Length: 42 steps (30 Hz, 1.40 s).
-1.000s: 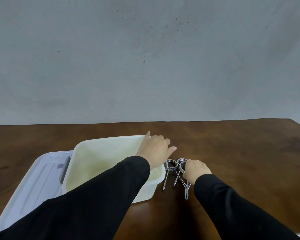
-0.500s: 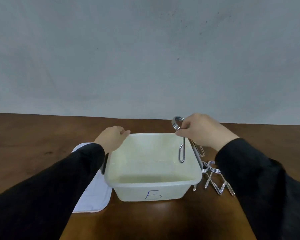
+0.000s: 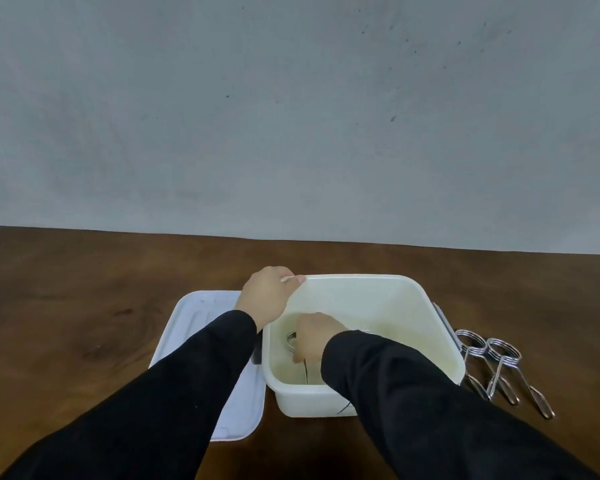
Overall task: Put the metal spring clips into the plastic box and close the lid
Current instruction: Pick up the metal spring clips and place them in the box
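A cream plastic box [image 3: 409, 299] stands open on the brown table. My left hand [image 3: 269, 296] grips its far left corner rim. Down inside the box near the left wall, my right hand [image 3: 314, 337] holds a metal spring clip [image 3: 293, 341]; the clip's coil shows left of the fingers and one leg points toward the near wall. Two more spring clips [image 3: 492, 365] lie side by side on the table just right of the box. The pale lid [image 3: 201, 327] lies flat on the table left of the box, partly hidden by my left sleeve.
The brown wooden table [image 3: 84, 299] runs back to a grey wall [image 3: 291, 116]. A dark latch [image 3: 444, 323] sits on the box's right side. My black sleeves cover the near table.
My right hand has gone from above the box's far rim down into the box with the clip. My left hand stayed on the left rim. The view shifted so the box sits further right.
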Motion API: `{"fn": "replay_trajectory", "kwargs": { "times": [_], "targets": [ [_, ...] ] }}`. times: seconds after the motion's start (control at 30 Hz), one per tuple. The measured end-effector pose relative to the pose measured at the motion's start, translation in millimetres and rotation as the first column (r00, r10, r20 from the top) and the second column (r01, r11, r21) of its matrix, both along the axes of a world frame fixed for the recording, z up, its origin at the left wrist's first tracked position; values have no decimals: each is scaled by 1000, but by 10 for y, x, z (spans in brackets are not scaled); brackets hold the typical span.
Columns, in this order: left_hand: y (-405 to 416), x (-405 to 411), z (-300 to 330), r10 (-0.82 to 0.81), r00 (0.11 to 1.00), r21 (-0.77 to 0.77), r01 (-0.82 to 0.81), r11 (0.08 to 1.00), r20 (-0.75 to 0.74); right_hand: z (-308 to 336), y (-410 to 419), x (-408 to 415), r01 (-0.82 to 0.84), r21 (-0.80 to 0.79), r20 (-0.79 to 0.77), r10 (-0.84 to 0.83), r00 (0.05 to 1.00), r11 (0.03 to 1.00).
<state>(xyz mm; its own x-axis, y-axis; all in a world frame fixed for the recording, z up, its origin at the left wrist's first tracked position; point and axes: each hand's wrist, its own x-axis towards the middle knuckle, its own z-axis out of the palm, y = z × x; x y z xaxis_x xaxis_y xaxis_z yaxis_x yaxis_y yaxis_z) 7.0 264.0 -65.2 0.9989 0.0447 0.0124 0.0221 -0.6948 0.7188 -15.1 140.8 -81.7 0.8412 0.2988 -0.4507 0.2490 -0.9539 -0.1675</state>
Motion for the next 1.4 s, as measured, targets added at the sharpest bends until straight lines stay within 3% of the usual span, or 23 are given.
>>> {"fn": "replay_trajectory", "kwargs": {
  "times": [0.2,0.43,0.53,0.6,0.73,0.9,0.97,1.07,1.23,1.4],
  "targets": [
    [-3,6,-33,19,999,-32,-18,999,30,-117,90,17,-5,-14,40,5,999,1000],
    [5,11,-49,31,999,-42,-29,999,28,-129,84,91,91,79,26,-94,995,993],
    [2,3,-24,28,999,-31,-28,999,18,-75,-10,96,38,62,95,-44,995,997],
    [4,2,-10,26,1000,-18,-25,1000,13,56,-140,116,28,153,149,-51,987,988],
    [10,15,12,18,1000,19,-18,1000,3,494,-695,190,120,472,259,-267,928,873],
    [16,30,-3,19,1000,20,-19,1000,21,744,-1914,299,300,592,356,-576,736,748],
    [12,48,-8,22,1000,30,-23,999,20,639,-2375,314,416,538,327,-636,699,733],
    [8,73,-15,22,1000,20,-22,1000,11,348,-2806,246,557,292,223,-622,751,778],
    [8,65,-36,24,1000,2,-24,1000,9,-75,-2906,213,621,19,106,-620,778,783],
    [-4,58,-9,27,1000,6,-27,1000,-1,-270,-2805,275,626,-92,137,-613,778,774]
  ]
}}
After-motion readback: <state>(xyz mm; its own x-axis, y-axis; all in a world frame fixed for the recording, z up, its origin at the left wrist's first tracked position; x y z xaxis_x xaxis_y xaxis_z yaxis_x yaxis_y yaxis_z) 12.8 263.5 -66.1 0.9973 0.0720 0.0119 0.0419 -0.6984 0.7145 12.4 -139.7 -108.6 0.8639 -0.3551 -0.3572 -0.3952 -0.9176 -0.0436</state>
